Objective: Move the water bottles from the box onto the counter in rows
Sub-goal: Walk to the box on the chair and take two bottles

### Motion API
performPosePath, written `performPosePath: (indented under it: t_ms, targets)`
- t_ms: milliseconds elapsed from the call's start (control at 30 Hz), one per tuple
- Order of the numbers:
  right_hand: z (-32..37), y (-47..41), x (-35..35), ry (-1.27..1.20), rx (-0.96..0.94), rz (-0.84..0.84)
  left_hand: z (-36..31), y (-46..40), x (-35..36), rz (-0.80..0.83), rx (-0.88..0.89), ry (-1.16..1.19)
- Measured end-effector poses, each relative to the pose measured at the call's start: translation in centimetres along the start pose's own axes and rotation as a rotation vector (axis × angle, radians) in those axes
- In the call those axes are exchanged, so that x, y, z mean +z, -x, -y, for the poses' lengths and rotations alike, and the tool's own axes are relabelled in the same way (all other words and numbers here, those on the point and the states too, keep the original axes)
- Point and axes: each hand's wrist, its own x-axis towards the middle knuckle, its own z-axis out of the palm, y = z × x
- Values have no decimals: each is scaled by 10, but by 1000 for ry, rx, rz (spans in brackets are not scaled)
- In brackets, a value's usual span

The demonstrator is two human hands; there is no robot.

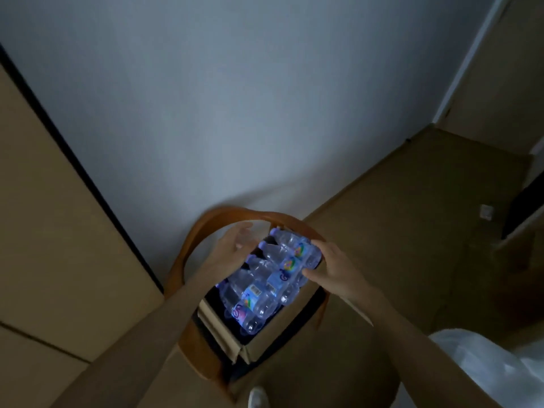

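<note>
Clear ribbed bottles (273, 278) fill the cardboard box (265, 346) — right hand (329, 269) grips one, left hand (232, 248) open.

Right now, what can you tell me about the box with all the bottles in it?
The box looks like brown cardboard, open on top with a flap folded out. It sits on the seat of a wooden chair by the wall. Clear plastic water bottles with purple caps lie stacked inside, reaching above its rim. Both hands hover over the bottles; neither plainly touches the box.
</note>
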Motion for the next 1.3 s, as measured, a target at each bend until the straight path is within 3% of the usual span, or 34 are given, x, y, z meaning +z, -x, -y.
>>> performPosePath:
  t_ms: [167, 467, 767, 1067, 1300]
  targets:
    - [-12, -74, 24, -16, -66, 121, 58, -35, -1, -88, -185, -26]
    - [-25, -177, 69, -16, -95, 324, 144, -88, 5, -68, -488, -94]
    - [-12, -234, 89, 57, -94, 503, 184, -98, 28, 311, -668, -207]
    - [4, -271, 115, 239, -172, 740, 187, -84, 36, 140, -771, -140]
    - [36, -279, 166, 411, -270, 878, 179, -63, 34, -88, -777, -42]
